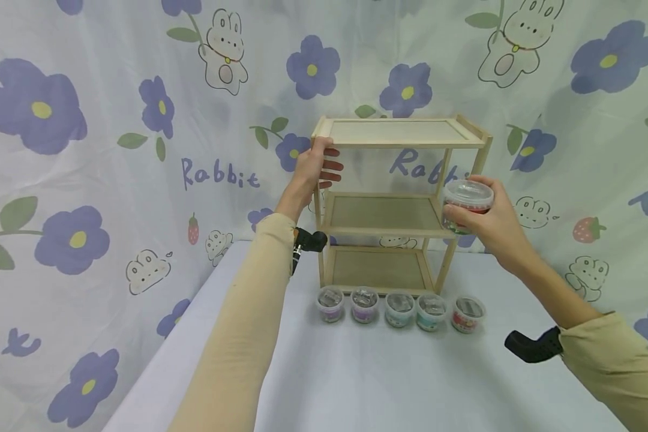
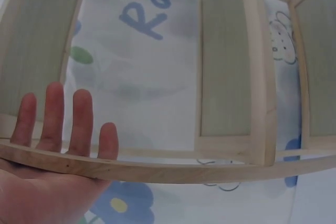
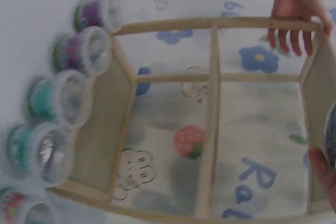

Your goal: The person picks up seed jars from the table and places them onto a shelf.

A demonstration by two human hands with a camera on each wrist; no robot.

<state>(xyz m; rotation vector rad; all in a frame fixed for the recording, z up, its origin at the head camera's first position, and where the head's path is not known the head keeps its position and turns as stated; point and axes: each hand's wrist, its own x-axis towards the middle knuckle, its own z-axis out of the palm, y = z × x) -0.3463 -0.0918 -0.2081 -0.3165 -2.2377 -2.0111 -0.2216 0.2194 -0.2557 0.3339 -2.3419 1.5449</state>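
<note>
The left hand point(image 1: 314, 171) rested against the upper left corner of a wooden three-tier rack point(image 1: 389, 231), fingers straight. The right hand point(image 1: 495, 223) curled round a clear-lidded tub point(image 1: 468, 195) beside the rack's right side, above five similar tubs point(image 1: 399, 310).

Rack point(image 1: 389, 232) on surface point(image 1: 378, 372), cloth point(image 1: 140, 126) behind; five tubs point(image 1: 399, 309) in row before rack, rightmost past its right post point(image 1: 446, 264); left hand point(image 1: 310, 168) at rack's upper left; sixth tub point(image 1: 467, 198) in right hand point(image 1: 490, 221), rack's right

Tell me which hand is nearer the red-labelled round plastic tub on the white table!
Right: the right hand, holding another plastic tub, is above the red-labelled tub; the left hand is farther left, touching the pale wooden shelf.
</note>
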